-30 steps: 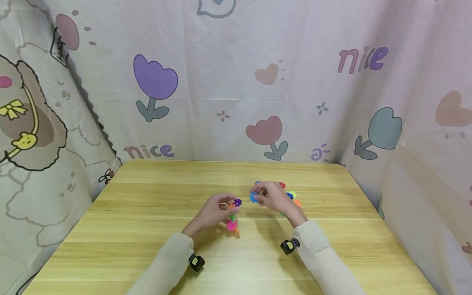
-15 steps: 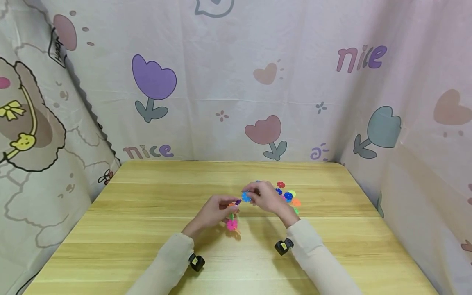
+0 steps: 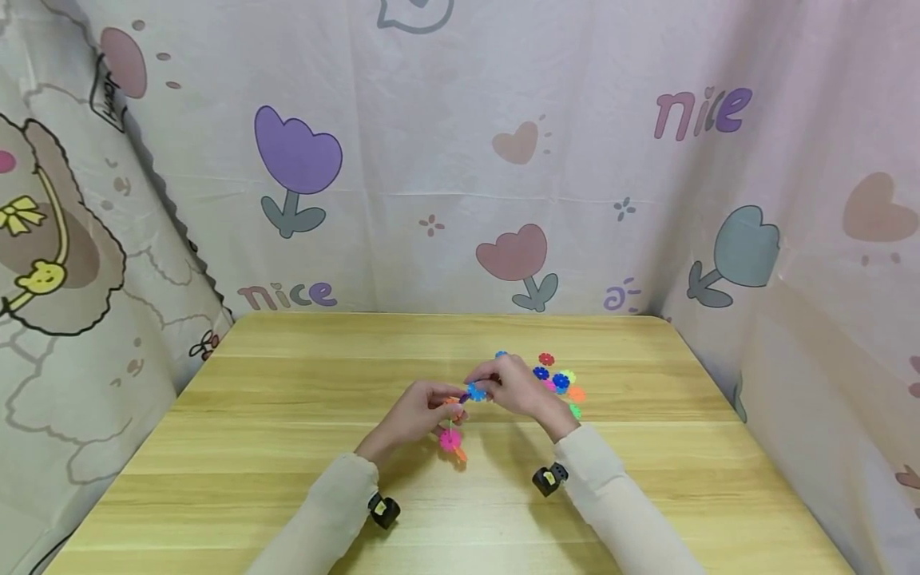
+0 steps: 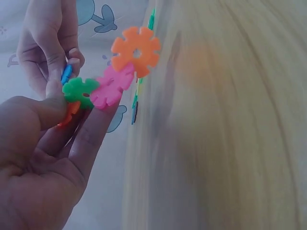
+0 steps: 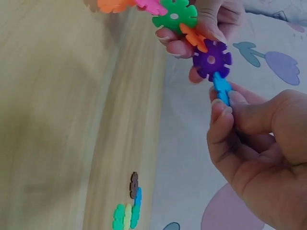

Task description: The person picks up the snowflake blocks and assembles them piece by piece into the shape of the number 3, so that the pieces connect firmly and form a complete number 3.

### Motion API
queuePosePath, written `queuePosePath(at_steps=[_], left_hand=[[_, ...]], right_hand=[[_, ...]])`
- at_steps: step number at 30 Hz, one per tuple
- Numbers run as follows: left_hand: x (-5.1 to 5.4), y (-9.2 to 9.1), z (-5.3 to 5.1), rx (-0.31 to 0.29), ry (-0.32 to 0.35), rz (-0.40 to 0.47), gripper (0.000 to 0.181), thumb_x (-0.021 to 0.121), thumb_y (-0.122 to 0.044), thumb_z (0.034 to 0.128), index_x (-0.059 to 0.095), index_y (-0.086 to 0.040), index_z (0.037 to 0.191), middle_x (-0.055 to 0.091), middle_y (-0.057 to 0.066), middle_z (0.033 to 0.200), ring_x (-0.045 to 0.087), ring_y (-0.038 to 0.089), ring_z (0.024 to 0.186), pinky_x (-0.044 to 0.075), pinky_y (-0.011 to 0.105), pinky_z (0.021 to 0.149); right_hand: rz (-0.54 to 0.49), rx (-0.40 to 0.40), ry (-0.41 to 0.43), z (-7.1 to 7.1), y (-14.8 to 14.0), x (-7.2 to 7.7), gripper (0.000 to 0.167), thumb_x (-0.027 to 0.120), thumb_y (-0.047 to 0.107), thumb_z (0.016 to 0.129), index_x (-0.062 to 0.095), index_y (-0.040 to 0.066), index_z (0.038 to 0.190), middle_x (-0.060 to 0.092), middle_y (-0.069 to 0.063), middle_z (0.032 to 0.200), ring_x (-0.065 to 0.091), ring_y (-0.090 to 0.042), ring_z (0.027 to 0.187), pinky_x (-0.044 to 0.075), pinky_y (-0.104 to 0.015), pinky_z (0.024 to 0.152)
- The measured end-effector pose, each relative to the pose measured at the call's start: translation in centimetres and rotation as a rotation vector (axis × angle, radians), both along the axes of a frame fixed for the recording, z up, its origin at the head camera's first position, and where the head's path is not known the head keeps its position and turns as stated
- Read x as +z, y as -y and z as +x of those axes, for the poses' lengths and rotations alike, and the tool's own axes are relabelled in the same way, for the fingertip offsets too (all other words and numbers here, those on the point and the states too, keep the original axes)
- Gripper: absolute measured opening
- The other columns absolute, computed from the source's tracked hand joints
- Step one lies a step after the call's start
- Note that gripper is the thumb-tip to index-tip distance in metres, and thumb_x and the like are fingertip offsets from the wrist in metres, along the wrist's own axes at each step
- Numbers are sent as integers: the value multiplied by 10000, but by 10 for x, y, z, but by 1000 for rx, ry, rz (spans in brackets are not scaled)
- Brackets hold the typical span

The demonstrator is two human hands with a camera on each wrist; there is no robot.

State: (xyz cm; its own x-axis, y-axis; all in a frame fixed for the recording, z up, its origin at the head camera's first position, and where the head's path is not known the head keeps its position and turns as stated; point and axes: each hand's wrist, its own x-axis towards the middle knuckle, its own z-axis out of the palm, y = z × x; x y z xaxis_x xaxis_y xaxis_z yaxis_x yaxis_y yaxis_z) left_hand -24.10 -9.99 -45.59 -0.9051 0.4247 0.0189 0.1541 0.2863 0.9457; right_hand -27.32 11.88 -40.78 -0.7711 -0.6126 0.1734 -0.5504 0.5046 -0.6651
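The left hand [image 3: 417,417] pinches a chain of flower-shaped plastic discs near its orange and purple end. In the right wrist view the chain runs from orange through pink [image 5: 152,5], green [image 5: 176,16] and orange [image 5: 194,37] to purple [image 5: 211,60]. Between thumb and fingers, the right hand [image 5: 261,139] pinches a light blue disc [image 5: 221,89], seen edge-on, whose rim meets the purple one. In the left wrist view the pink disc [image 4: 112,86] and an orange disc [image 4: 136,51] stick out past the left fingers.
Loose discs lie on the wooden table [image 3: 302,367] behind and right of the right hand, among them red [image 3: 546,359], dark blue [image 3: 561,381], orange [image 3: 576,394] and green [image 3: 575,410]. A patterned curtain [image 3: 402,144] hangs along the table's back edge.
The right hand has moved left with the light blue disc, from a gap away up to the purple disc. The left hand has stayed nearly in place; the hanging chain has turned slightly.
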Motion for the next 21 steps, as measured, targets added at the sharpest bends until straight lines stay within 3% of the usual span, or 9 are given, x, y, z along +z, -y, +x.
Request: queuePosePath(at_steps=[11, 17, 21], left_hand=[[-3, -3, -2, -8, 17, 8, 311, 633, -17, 1004, 674, 34, 1309, 790, 202, 986, 779, 288, 857, 641, 349, 628], [-1, -3, -2, -37, -18, -24, 278, 633, -20, 1005, 695, 34, 1270, 776, 247, 1004, 775, 324, 855, 625, 304, 598], [-1, -3, -1, -45, -28, -38, 271, 632, -44, 1012, 700, 23, 1265, 780, 234, 997, 773, 280, 838, 624, 293, 606]], right_hand=[[22, -19, -77, 4, 3, 0, 174, 650, -54, 967, 801, -11, 1042, 793, -103, 896, 546, -49, 620, 480, -159, 586], [21, -22, -52, 6, 4, -1, 186, 658, -65, 956, 815, 22, 1001, 803, -104, 948, 596, -61, 666, 496, -154, 596], [7, -10, -50, 6, 4, -3, 189, 652, -59, 962, 814, 29, 999, 802, -100, 945, 626, -76, 702, 520, -159, 622]])
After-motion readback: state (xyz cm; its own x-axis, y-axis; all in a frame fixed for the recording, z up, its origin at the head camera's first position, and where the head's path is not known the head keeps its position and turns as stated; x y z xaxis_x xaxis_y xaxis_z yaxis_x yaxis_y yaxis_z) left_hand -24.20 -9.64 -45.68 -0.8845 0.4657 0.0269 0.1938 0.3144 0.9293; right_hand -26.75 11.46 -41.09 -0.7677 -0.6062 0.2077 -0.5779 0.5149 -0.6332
